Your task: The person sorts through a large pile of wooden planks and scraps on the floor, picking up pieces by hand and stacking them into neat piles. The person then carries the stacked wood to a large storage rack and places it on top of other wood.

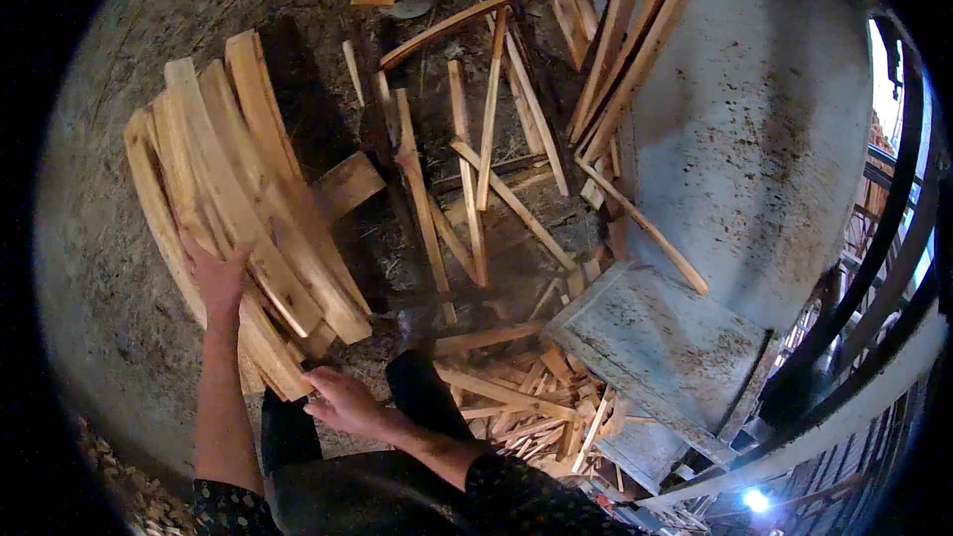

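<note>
Planks (253, 208) — long, flat, honey-tan; darker grain streaks; ends uneven

Stack of boards (248, 199) lay over the brown, dirt-covered ground (109, 268), on the person's left. Individual boards were long, narrow and flat, pale tan to yellowish, with darker streaks along the grain. They ran roughly lengthwise from upper left to lower right, side by side and partly overlapping. Ends were uneven at both extremities, forming steps. The leftmost board (146, 164) began lower than its neighbours; the rightmost board (263, 89) reached highest and showed a more orange tone. Apparent bowing matched lens curvature; true straightness could not be judged. Exact count not determinable owing to overlap.
</note>
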The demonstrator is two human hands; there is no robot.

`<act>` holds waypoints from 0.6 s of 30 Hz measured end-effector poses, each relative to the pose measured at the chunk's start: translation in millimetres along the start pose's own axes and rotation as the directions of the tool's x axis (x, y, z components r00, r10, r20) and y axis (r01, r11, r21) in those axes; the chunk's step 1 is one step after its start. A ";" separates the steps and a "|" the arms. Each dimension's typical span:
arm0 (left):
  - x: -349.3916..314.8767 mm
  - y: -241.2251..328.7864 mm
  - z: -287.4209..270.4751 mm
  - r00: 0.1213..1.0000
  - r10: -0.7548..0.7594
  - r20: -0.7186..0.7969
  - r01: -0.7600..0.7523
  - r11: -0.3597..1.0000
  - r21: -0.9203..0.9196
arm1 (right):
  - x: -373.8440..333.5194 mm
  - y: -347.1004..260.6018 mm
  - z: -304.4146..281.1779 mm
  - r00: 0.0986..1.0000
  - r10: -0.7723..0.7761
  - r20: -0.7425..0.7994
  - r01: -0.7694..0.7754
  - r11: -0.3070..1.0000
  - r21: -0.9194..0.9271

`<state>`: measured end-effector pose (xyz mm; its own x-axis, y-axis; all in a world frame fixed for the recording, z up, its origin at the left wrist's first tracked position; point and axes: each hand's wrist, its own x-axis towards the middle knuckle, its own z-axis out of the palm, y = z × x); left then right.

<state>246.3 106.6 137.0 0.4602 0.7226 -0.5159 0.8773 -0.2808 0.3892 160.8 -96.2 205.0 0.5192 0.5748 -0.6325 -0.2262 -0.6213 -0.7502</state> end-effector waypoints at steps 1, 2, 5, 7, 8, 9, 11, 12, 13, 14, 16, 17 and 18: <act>-2.8 0.0 6.3 0.998 0.028 -0.053 -0.018 0.985 0.174 | 0.4 9.4 -13.2 0.999 -0.018 -0.031 0.019 0.999 0.033; -6.6 0.4 11.7 0.993 0.058 -0.104 -0.017 0.936 0.353 | 0.0 18.7 -30.9 0.998 -0.035 -0.053 0.039 0.997 0.073; -14.4 9.4 16.0 0.984 0.055 -0.168 0.012 0.927 0.374 | 21.6 73.9 -131.3 0.955 0.090 -0.284 -0.101 0.995 -0.025; -13.8 22.4 17.2 0.985 0.005 -0.172 0.062 0.922 0.383 | 37.2 129.7 -206.1 0.850 0.025 -0.525 -0.126 0.979 -0.158; -11.6 20.7 19.8 0.984 0.046 -0.173 0.023 0.927 0.375 | 45.4 153.0 -247.3 0.808 0.076 -0.584 -0.154 0.984 -0.085; -10.3 16.0 22.5 0.981 0.087 -0.176 -0.016 0.929 0.370 | 52.1 176.0 -289.3 0.759 0.126 -0.639 -0.170 0.985 -0.008; -4.1 -12.5 21.1 0.971 0.132 -0.200 -0.044 0.919 0.393 | 94.8 149.1 -353.2 0.773 0.108 -0.625 -0.304 0.928 -0.217; -5.7 -11.5 22.5 0.971 0.131 -0.198 -0.046 0.922 0.385 | 111.3 152.4 -377.1 0.765 0.005 -0.644 -0.301 0.887 -0.351; -7.1 -6.3 19.4 0.972 0.131 -0.197 -0.047 0.924 0.379 | 127.9 156.5 -400.8 0.748 -0.097 -0.656 -0.309 0.825 -0.474; -7.7 -1.5 18.9 0.972 0.129 -0.199 -0.046 0.927 0.372 | 146.3 154.2 -419.9 0.739 -0.199 -0.644 -0.457 0.554 -0.695; -6.1 0.6 24.1 0.953 0.212 -0.215 -0.117 0.916 0.384 | 172.7 163.8 -460.6 0.750 -0.117 -0.651 -0.507 0.531 -0.679; -5.6 -4.7 24.7 0.949 0.233 -0.210 -0.136 0.909 0.395 | 182.3 161.9 -467.0 0.746 0.011 -0.666 -0.558 0.557 -0.615; -3.9 -9.4 25.5 0.945 0.257 -0.204 -0.157 0.901 0.404 | 190.2 159.6 -473.2 0.730 0.139 -0.670 -0.612 0.570 -0.548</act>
<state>239.7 90.3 115.8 0.6319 0.7396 -0.2316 0.7733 -0.6219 0.1238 613.4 -338.0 56.0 0.8992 -0.0237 -0.4368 0.0053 -0.9979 0.0652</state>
